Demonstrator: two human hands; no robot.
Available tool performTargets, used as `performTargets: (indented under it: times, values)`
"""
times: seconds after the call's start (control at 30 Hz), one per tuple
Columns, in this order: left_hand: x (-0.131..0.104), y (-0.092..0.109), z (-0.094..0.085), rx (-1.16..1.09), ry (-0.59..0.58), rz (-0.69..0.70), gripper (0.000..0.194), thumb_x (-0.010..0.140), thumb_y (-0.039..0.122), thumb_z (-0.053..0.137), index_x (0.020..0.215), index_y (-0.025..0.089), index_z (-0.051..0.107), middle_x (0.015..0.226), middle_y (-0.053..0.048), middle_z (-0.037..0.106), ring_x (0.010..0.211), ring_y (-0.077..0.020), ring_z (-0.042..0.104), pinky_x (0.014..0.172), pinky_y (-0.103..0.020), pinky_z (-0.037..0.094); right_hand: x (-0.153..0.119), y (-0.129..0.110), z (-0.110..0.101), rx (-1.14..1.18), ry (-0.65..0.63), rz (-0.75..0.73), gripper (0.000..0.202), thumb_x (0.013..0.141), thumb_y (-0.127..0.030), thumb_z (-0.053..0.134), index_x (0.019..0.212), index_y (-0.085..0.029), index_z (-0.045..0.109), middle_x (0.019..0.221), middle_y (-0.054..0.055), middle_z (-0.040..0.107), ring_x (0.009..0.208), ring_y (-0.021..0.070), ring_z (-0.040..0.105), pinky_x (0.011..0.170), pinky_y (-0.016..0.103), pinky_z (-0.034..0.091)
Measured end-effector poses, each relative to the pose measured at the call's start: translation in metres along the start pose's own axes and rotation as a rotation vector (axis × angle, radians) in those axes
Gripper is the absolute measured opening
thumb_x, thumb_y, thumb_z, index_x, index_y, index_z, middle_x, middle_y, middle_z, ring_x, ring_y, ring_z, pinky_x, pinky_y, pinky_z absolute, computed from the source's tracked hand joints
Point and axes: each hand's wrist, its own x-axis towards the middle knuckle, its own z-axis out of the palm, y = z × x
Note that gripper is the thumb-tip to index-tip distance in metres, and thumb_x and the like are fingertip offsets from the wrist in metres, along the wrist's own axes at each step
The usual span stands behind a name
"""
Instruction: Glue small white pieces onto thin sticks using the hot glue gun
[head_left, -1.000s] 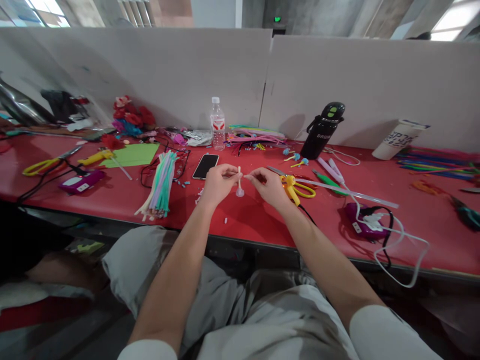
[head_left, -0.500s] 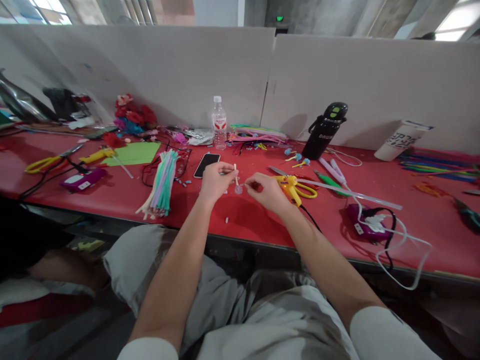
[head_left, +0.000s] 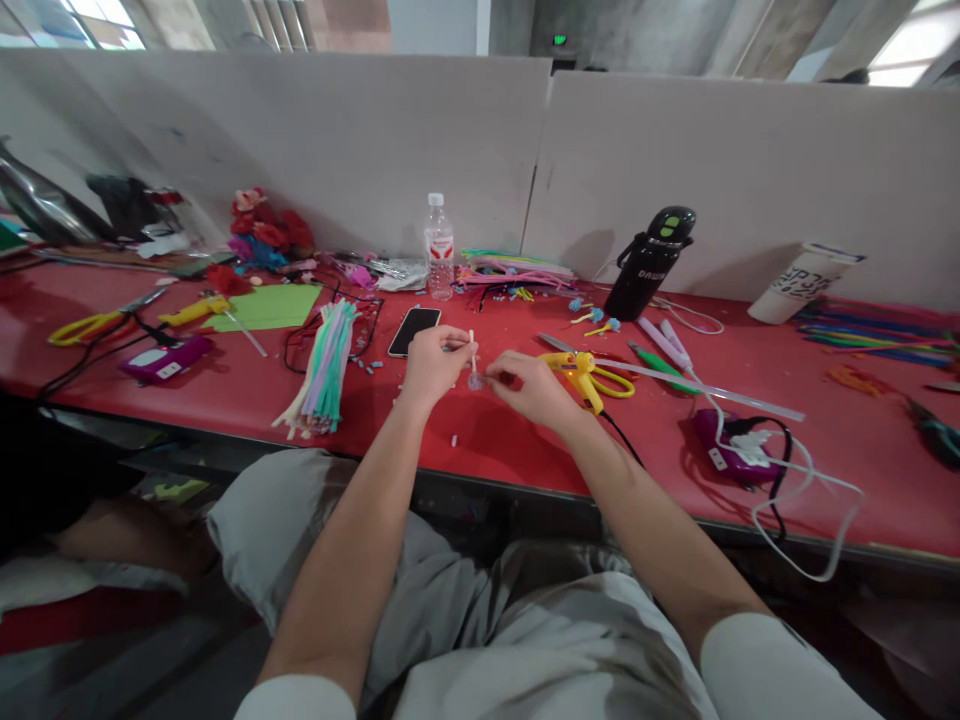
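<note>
One pale, lilac-tipped stem [head_left: 475, 380] points tip-down. The left hand [head_left: 435, 365] pinches its upper part; the right hand [head_left: 532, 385] bunches its fingertips beside the tip, any grip indeterminable. A pipe-cleaner bundle [head_left: 328, 365] lies left; a glue gun [head_left: 580, 378] overlaps scissors [head_left: 619, 394] right; a phone [head_left: 412, 330] lies behind. Bottle [head_left: 439, 258] and flask [head_left: 646, 268] stand farther back. The red tabletop [head_left: 510, 450] reaches a grey partition [head_left: 337, 150]; a green sign [head_left: 559, 40] glows beyond.

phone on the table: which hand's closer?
Left. The left hand, holding the pale stemmed piece, is just right of the phone, partly covering its near corner in view; the right hand is farther right, beyond that piece.
</note>
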Motion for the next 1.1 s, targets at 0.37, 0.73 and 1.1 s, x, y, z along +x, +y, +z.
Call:
performTargets:
  times: [0.37, 0.73, 1.1]
  values:
    - [-0.003, 0.013, -0.004, -0.104, 0.007, -0.004, 0.023, 0.07, 0.028, 0.079, 0.084, 0.013, 0.068, 0.078, -0.006, 0.07, 0.071, -0.0192, 0.071, 0.068, -0.035, 0.063, 0.003, 0.006, 0.002, 0.32, 0.145, 0.345, 0.019, 0.086, -0.038, 0.06, 0.087, -0.02, 0.062, 0.08, 0.003, 0.066, 0.073, 0.0163, 0.062, 0.069, 0.031, 0.05]
    - [-0.008, 0.021, -0.001, -0.104, -0.047, 0.134, 0.022, 0.074, 0.03, 0.076, 0.086, 0.014, 0.067, 0.08, -0.006, 0.071, 0.074, -0.02, 0.073, 0.072, -0.033, 0.063, 0.005, -0.007, 0.007, 0.884, 0.107, 0.689, 0.028, 0.072, -0.03, 0.072, 0.076, -0.022, 0.046, 0.07, 0.002, 0.071, 0.064, 0.0146, 0.068, 0.067, 0.03, 0.057]
    - [-0.009, 0.019, 0.001, -0.07, -0.059, 0.137, 0.021, 0.073, 0.03, 0.076, 0.085, 0.014, 0.069, 0.08, -0.006, 0.072, 0.074, -0.0196, 0.072, 0.07, -0.032, 0.062, 0.007, -0.005, 0.01, 0.829, 0.126, 0.723, 0.033, 0.067, -0.021, 0.072, 0.076, -0.023, 0.04, 0.063, -0.001, 0.069, 0.06, 0.015, 0.068, 0.063, 0.029, 0.058]
